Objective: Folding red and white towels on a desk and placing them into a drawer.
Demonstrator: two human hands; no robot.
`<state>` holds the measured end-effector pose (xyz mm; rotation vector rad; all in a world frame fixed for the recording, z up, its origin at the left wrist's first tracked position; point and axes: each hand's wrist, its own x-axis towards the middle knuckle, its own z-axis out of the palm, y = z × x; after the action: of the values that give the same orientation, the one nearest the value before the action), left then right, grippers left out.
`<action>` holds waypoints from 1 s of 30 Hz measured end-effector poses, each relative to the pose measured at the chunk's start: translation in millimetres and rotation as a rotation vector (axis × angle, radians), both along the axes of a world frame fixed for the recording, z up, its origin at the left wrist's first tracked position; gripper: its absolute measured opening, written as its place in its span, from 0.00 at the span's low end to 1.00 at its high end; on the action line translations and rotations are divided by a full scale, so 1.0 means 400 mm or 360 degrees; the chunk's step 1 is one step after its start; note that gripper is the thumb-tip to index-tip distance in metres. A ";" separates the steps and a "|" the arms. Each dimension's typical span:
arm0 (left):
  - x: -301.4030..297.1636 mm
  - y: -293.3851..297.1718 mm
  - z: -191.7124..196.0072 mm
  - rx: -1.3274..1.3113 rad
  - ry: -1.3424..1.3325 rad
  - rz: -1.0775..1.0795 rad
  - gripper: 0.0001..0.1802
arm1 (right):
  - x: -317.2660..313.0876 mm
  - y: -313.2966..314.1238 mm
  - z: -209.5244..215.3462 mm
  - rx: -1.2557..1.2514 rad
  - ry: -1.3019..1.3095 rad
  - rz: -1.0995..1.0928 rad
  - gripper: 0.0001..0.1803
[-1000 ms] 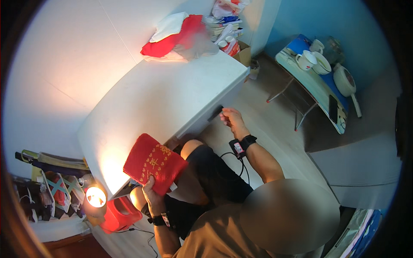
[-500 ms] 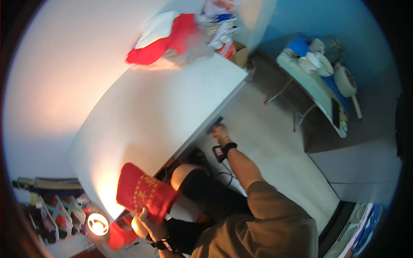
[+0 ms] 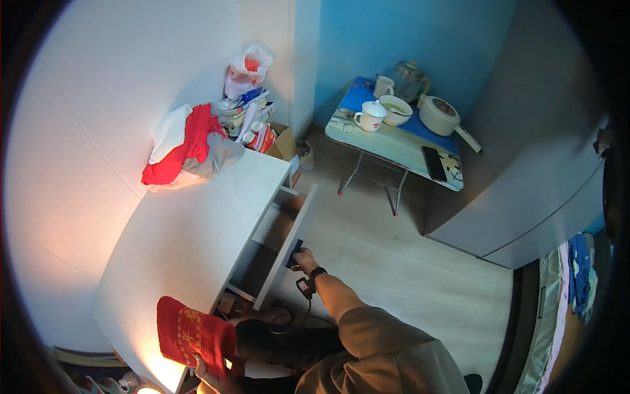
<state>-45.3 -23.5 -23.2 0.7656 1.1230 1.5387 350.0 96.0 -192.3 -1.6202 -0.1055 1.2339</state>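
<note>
My left hand [image 3: 209, 377] is closed on the lower edge of a folded red towel [image 3: 190, 333] with a gold pattern, held over the near corner of the white desk [image 3: 184, 246]. Out to the right, my right hand [image 3: 304, 261] has its fingers closed on the dark handle [image 3: 295, 249] of a desk drawer [image 3: 278, 264]. The drawer stands pulled out, and something pale and flat [image 3: 269, 226] shows inside it.
Folded cloths [image 3: 187, 148], red, white and grey, lie at the desk's far end, beside stacked books [image 3: 246, 111]. A folding table [image 3: 387, 141] holds a lidded mug [image 3: 371, 115], a bowl [image 3: 396, 110], a pot [image 3: 438, 117] and a phone [image 3: 434, 163]. A grey cabinet [image 3: 525, 203] stands at right.
The drawer has come out from the desk with my right hand on its handle. My left hand still holds the towel. The view has shifted, showing more of the far side.
</note>
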 end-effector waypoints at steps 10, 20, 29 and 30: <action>0.175 0.019 0.118 0.0075 0.0107 -0.0492 0.24 | 0.073 -0.208 -0.048 -0.0056 -0.0092 -0.0168 0.18; 0.313 0.105 0.038 -0.0524 -0.1033 -0.0937 0.29 | 0.055 -0.332 0.177 0.0223 -0.0601 0.0644 0.17; 0.436 0.185 -0.056 -0.0748 -0.1200 -0.0891 0.24 | -0.097 -0.313 0.379 0.0848 0.1068 0.0664 0.34; 0.449 0.186 -0.069 -0.0705 -0.1337 -0.0933 0.23 | -0.121 -0.311 0.374 0.0904 0.1118 0.0579 0.33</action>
<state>134.2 51.1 -50.9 0.0761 0.4943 0.8963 301.7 -28.6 -42.7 -0.6419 -0.2839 1.7902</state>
